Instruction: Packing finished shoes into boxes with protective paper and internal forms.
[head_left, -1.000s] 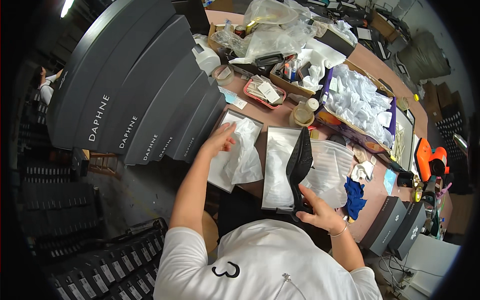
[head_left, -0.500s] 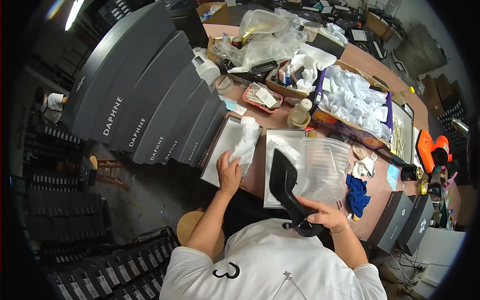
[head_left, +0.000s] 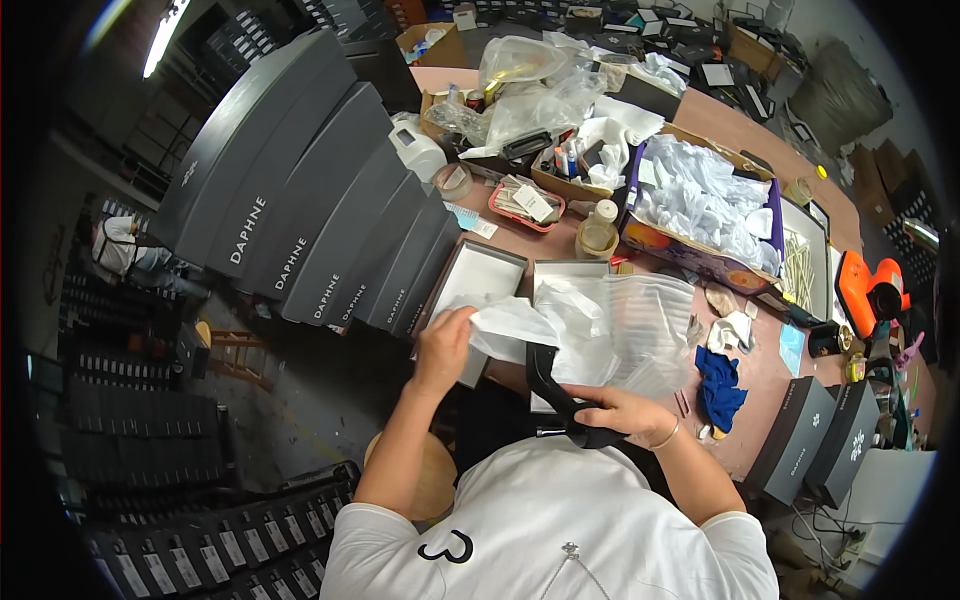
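A sheet of white tissue paper [head_left: 512, 322] is pinched in my left hand [head_left: 444, 352] and stretches rightward to the toe end of a black heeled shoe [head_left: 543, 372]. My right hand [head_left: 632, 414] grips that shoe by its heel end, close to my shirt. Its toe points away from me, and the paper partly covers it. Under the paper lies an open shallow grey box part [head_left: 490, 268] with a pale inside. To its right, an open shoe box [head_left: 572, 267] holds white tissue, with a translucent wrapping sheet [head_left: 648, 335] over its right side.
Tall stacked dark shoe boxes [head_left: 300, 190] rise at the left. Behind the work area stand a red basket of tags [head_left: 527, 204], a bottle [head_left: 598, 232] and a purple box of crumpled paper [head_left: 705, 195]. A blue cloth [head_left: 720, 390] and two dark boxes [head_left: 795, 440] lie right.
My left hand has brought the tissue paper rightward and nearer, up to the shoe's toe. My right hand has lowered the shoe and shifted it slightly left.
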